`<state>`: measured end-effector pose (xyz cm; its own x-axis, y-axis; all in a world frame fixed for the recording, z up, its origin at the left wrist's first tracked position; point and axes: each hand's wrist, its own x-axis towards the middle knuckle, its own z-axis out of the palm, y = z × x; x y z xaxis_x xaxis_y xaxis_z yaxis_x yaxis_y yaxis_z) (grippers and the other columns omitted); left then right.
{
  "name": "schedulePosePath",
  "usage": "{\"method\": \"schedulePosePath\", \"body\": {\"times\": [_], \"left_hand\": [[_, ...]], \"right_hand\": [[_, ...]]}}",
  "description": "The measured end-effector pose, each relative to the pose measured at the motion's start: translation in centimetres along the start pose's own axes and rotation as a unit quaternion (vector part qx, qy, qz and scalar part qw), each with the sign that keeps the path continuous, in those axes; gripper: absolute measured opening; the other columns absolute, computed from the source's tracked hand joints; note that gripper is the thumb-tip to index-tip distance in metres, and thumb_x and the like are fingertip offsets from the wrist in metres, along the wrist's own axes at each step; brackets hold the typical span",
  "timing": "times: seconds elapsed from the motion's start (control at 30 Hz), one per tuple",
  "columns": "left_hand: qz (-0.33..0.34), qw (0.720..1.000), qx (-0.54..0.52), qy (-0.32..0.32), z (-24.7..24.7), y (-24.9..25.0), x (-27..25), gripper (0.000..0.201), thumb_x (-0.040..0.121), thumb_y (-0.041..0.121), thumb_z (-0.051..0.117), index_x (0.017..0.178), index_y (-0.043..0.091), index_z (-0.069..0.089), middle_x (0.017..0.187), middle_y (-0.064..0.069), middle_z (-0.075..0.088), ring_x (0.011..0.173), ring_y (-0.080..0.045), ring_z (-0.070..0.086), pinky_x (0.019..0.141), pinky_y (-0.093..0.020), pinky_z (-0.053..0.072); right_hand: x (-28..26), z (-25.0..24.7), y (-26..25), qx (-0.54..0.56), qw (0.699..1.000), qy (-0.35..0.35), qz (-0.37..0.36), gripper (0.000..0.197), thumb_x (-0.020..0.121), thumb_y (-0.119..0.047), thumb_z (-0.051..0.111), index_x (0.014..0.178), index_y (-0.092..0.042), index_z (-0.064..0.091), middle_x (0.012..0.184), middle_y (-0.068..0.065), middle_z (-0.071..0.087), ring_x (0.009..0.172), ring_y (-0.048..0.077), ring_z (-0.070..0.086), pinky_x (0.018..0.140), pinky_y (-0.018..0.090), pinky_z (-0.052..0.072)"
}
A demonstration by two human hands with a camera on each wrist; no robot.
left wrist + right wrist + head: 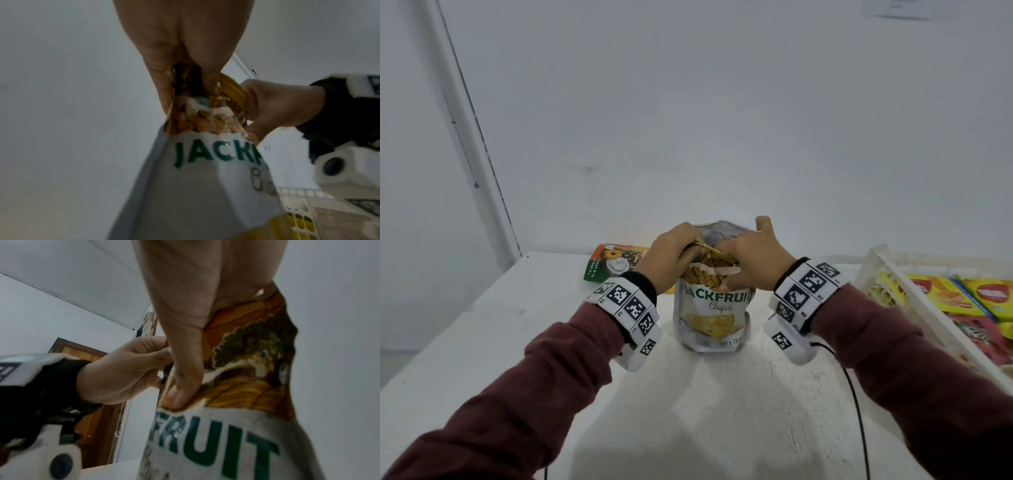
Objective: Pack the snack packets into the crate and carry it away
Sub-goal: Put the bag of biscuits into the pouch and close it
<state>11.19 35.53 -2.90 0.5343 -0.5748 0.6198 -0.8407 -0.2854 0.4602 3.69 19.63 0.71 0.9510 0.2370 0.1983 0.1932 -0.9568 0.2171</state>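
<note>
Plain white wall (722,120), white table (482,342)

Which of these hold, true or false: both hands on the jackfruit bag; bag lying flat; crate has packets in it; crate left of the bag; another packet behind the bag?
1. Both the left hand and right hand grip the jackfruit chips bag: true.
2. The bag lies flat: false, it stands upright on the table.
3. The white crate holds packets: true.
4. The crate sits left of the bag: false, it is on the right.
5. A green-and-orange packet lies behind the bag: true.
</note>
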Motion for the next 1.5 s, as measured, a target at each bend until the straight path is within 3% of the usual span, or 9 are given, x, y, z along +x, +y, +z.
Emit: {"method": "schedulePosePath", "body": {"times": [0.3, 0.4, 0.5, 0.63, 0.77, 1.03, 1.2, 1.33, 1.5], "left_hand": [[0.016, 0.999, -0.009, 0.050, 0.3, 1.4, -0.6, 0.014, 0.082, 0.005, 0.055, 0.094, -0.001, 0.061, 0.112, -0.012, 0.053, 0.099, -0.011, 0.047, 0.082, -0.018, 0.042], [-0.028, 0.993, 0.019, 0.114, 0.2, 1.7, -1.8, 0.050, 0.073, 0.012, 0.075, 0.114, 0.004, 0.047, 0.127, -0.003, 0.029, 0.108, -0.007, 0.036, 0.086, -0.009, 0.040], [-0.209, 0.976, 0.055, -0.037, 1.5, 0.5, -3.9, 0.074, 0.067, 0.021, 0.081, 0.123, 0.006, 0.036, 0.124, -0.007, 0.033, 0.110, -0.018, 0.038, 0.098, -0.033, 0.041], [-0.381, 0.890, 0.025, -0.249, 3.2, -1.5, -5.3, 0.060, 0.073, 0.023, 0.077, 0.122, 0.005, 0.047, 0.120, -0.012, 0.054, 0.112, -0.026, 0.052, 0.094, -0.033, 0.045], [-0.323, 0.929, 0.027, -0.179, 3.4, -1.6, -4.4, 0.025, 0.069, 0.014, 0.080, 0.067, 0.013, 0.054, 0.080, -0.002, 0.056, 0.083, -0.017, 0.053, 0.064, -0.017, 0.042], [-0.345, 0.929, -0.112, -0.074, 3.8, -2.4, -3.6, 0.073, 0.058, 0.010, 0.086, 0.115, 0.006, 0.041, 0.101, -0.001, 0.053, 0.096, -0.022, 0.058, 0.075, -0.030, 0.051], [-0.281, 0.955, 0.026, -0.091, 4.4, -2.5, -3.5, 0.035, 0.065, 0.012, 0.081, 0.094, 0.004, 0.063, 0.093, -0.008, 0.066, 0.089, -0.023, 0.060, 0.078, -0.032, 0.051], [-0.300, 0.948, 0.078, -0.068, 4.0, -4.0, -3.6, 0.037, 0.073, -0.004, 0.067, 0.054, 0.017, 0.042, 0.056, 0.004, 0.048, 0.059, -0.017, 0.047, 0.050, -0.017, 0.035], [-0.287, 0.956, 0.031, -0.059, 2.8, -3.6, -2.3, 0.024, 0.082, 0.004, 0.061, 0.066, 0.014, 0.047, 0.061, 0.006, 0.044, 0.055, -0.007, 0.042, 0.053, -0.016, 0.033]], "right_hand": [[1.3, 0.1, -0.8, -0.047, 0.996, -0.073, 0.014, 0.017, 0.089, -0.037, 0.053, 0.087, -0.021, 0.052, 0.086, -0.003, 0.057, 0.095, 0.019, 0.056, 0.103, 0.040, 0.017], [0.5, -0.9, 0.5, -0.004, 0.998, -0.038, 0.039, 0.014, 0.091, -0.033, 0.051, 0.083, -0.022, 0.048, 0.086, -0.004, 0.051, 0.091, 0.020, 0.055, 0.099, 0.036, 0.022], [0.1, -1.9, 1.6, 0.037, 0.998, 0.003, 0.048, 0.021, 0.088, -0.037, 0.056, 0.076, -0.020, 0.055, 0.086, 0.001, 0.058, 0.093, 0.024, 0.058, 0.092, 0.031, 0.028], [-0.2, -3.0, 2.2, 0.080, 0.993, 0.043, 0.069, 0.032, 0.087, -0.040, 0.057, 0.064, -0.021, 0.045, 0.068, -0.006, 0.050, 0.078, 0.022, 0.052, 0.092, 0.031, 0.025], [-0.7, -3.3, 2.9, 0.151, 0.984, 0.080, 0.060, 0.024, 0.086, -0.036, 0.061, 0.094, -0.013, 0.064, 0.079, -0.003, 0.056, 0.084, 0.024, 0.056, 0.100, 0.033, 0.026], [-1.7, -3.5, 3.9, 0.248, 0.965, 0.065, 0.047, 0.017, 0.085, -0.030, 0.062, 0.095, -0.018, 0.067, 0.078, -0.005, 0.058, 0.111, 0.035, 0.043, 0.100, 0.036, 0.020], [-2.3, -4.3, 3.0, 0.277, 0.960, 0.037, 0.017, 0.013, 0.085, -0.026, 0.063, 0.073, -0.031, 0.062, 0.054, -0.024, 0.058, 0.106, 0.027, 0.041, 0.099, 0.037, 0.021], [-2.4, -5.5, 2.7, 0.257, 0.963, 0.081, -0.016, 0.009, 0.085, -0.024, 0.064, 0.080, -0.018, 0.067, 0.059, -0.020, 0.051, 0.083, 0.026, 0.051, 0.093, 0.040, 0.032], [-2.0, -4.4, 1.7, 0.217, 0.973, 0.081, -0.018, 0.014, 0.086, -0.025, 0.062, 0.089, -0.012, 0.067, 0.058, -0.012, 0.051, 0.068, 0.015, 0.045, 0.094, 0.030, 0.021]]}}
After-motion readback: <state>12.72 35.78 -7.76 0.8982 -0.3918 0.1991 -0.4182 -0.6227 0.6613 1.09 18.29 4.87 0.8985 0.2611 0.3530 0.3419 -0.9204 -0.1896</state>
